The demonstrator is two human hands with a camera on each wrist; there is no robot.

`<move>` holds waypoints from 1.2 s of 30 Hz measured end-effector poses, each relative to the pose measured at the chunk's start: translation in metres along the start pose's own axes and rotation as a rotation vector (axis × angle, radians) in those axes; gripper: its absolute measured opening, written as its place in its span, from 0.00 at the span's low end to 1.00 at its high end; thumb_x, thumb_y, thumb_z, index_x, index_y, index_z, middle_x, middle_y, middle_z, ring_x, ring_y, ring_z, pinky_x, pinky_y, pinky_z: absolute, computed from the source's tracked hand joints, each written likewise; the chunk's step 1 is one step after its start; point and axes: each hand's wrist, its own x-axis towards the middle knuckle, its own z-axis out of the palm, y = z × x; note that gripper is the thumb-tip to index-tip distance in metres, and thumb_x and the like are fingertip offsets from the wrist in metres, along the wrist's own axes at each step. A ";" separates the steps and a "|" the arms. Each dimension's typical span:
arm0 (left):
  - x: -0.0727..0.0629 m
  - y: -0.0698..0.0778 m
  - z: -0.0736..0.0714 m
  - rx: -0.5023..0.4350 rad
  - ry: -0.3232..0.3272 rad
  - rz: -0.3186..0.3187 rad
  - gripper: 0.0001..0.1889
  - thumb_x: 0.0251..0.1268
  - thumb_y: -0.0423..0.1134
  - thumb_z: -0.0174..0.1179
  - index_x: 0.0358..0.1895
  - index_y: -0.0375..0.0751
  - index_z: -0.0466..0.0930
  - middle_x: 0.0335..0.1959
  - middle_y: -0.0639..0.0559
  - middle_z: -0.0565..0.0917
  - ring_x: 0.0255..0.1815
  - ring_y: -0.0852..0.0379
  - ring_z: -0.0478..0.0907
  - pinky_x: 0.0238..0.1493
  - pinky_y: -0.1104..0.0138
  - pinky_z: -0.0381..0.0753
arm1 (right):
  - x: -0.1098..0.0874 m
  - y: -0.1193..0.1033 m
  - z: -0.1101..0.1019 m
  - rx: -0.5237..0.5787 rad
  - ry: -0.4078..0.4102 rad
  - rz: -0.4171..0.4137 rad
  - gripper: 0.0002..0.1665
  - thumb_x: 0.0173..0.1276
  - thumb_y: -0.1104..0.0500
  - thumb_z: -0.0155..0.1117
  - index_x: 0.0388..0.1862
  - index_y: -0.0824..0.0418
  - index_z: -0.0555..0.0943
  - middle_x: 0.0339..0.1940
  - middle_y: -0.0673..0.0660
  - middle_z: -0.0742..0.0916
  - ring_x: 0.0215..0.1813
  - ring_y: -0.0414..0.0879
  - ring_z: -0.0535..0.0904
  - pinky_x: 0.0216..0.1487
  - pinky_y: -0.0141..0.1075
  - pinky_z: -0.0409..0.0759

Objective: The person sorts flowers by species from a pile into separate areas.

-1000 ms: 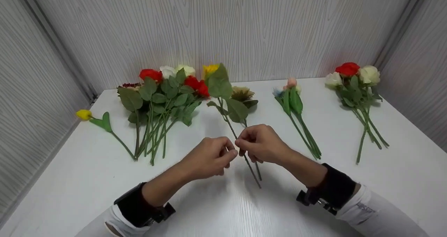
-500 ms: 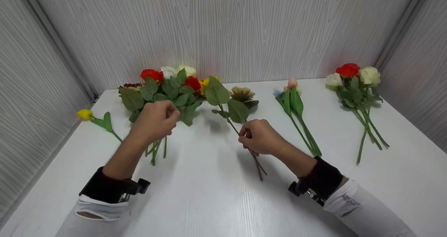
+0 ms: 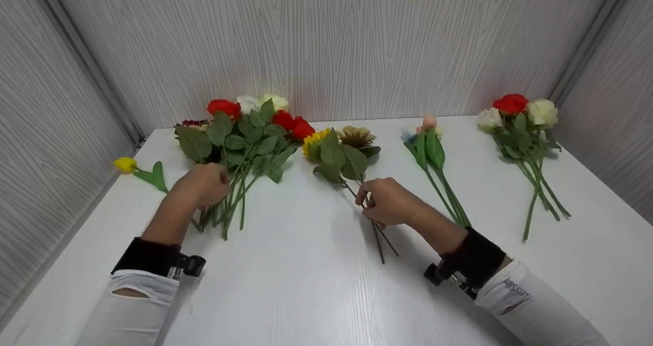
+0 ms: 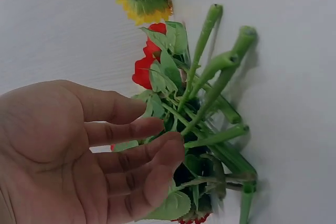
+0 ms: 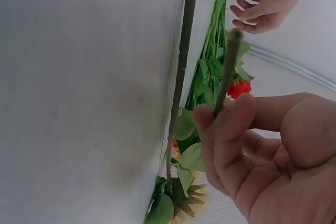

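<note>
My right hand (image 3: pixel 385 200) pinches the stem (image 5: pixel 229 66) of a yellow sunflower (image 3: pixel 313 145), whose head rests low beside a beige flower (image 3: pixel 357 136). The beige flower's own stem (image 5: pixel 181 66) lies along the table, with the pinched one raised above it in the right wrist view. Over the left bunch of mixed flowers (image 3: pixel 250 142), my left hand (image 3: pixel 201 185) hovers at the stems. Its fingers (image 4: pixel 142 153) are loosely bent with nothing between them, close to the green stems (image 4: pixel 212 85) in the left wrist view. Red roses (image 3: pixel 301 128) top that bunch.
A yellow tulip (image 3: pixel 125 165) lies alone at far left. Right of the sunflower is a small tulip group (image 3: pixel 431 147). A bunch of red and white roses (image 3: pixel 511 103) lies at far right. A wood-grain panel (image 3: pixel 326 45) stands behind the white table (image 3: pixel 306 285).
My left hand has left the sunflower stem area and moved left to the mixed bunch. The right hand has lowered the sunflower beside the beige flower, its head dropping toward the table.
</note>
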 end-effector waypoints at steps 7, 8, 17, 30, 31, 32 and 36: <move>0.004 -0.007 0.007 0.016 -0.069 0.061 0.24 0.73 0.39 0.51 0.66 0.27 0.70 0.64 0.26 0.73 0.63 0.31 0.72 0.59 0.45 0.75 | 0.000 0.005 -0.002 -0.119 -0.060 -0.012 0.17 0.63 0.69 0.66 0.52 0.67 0.82 0.25 0.55 0.87 0.21 0.43 0.83 0.29 0.33 0.81; 0.005 -0.007 0.008 0.015 -0.069 0.060 0.24 0.73 0.39 0.51 0.66 0.26 0.70 0.64 0.26 0.73 0.64 0.31 0.71 0.61 0.44 0.73 | 0.000 0.005 -0.002 -0.118 -0.060 -0.013 0.17 0.63 0.69 0.67 0.51 0.67 0.82 0.26 0.54 0.87 0.21 0.43 0.84 0.28 0.33 0.81; 0.010 -0.014 0.014 0.043 -0.044 0.048 0.11 0.67 0.35 0.55 0.44 0.29 0.79 0.41 0.35 0.82 0.36 0.46 0.79 0.35 0.58 0.78 | -0.001 0.004 -0.001 -0.117 -0.068 -0.011 0.17 0.62 0.69 0.68 0.51 0.66 0.83 0.29 0.54 0.86 0.20 0.41 0.83 0.29 0.32 0.80; 0.008 -0.009 0.018 -0.013 -0.126 -0.008 0.05 0.64 0.27 0.50 0.33 0.33 0.76 0.24 0.43 0.81 0.17 0.55 0.80 0.22 0.66 0.78 | -0.003 0.002 0.000 -0.185 -0.095 -0.022 0.24 0.61 0.69 0.68 0.58 0.70 0.81 0.27 0.52 0.86 0.21 0.39 0.82 0.39 0.35 0.82; 0.007 -0.010 0.018 -0.033 -0.113 -0.006 0.06 0.64 0.27 0.50 0.32 0.34 0.76 0.23 0.43 0.81 0.17 0.56 0.80 0.22 0.66 0.78 | -0.003 0.002 0.000 -0.181 -0.097 -0.027 0.24 0.61 0.69 0.69 0.58 0.70 0.81 0.27 0.53 0.86 0.21 0.40 0.83 0.41 0.35 0.82; 0.008 -0.011 0.017 -0.051 -0.094 -0.004 0.07 0.64 0.27 0.49 0.31 0.34 0.76 0.22 0.44 0.81 0.17 0.56 0.80 0.21 0.66 0.77 | -0.002 0.002 -0.001 -0.178 -0.098 -0.034 0.24 0.61 0.69 0.69 0.58 0.70 0.81 0.27 0.53 0.87 0.22 0.41 0.83 0.42 0.36 0.83; 0.008 -0.011 0.014 -0.096 0.013 0.000 0.10 0.61 0.26 0.47 0.25 0.36 0.76 0.16 0.46 0.81 0.15 0.56 0.79 0.19 0.66 0.76 | -0.001 0.000 -0.002 -0.204 -0.085 -0.100 0.17 0.60 0.68 0.71 0.49 0.68 0.86 0.26 0.52 0.85 0.26 0.40 0.79 0.38 0.35 0.79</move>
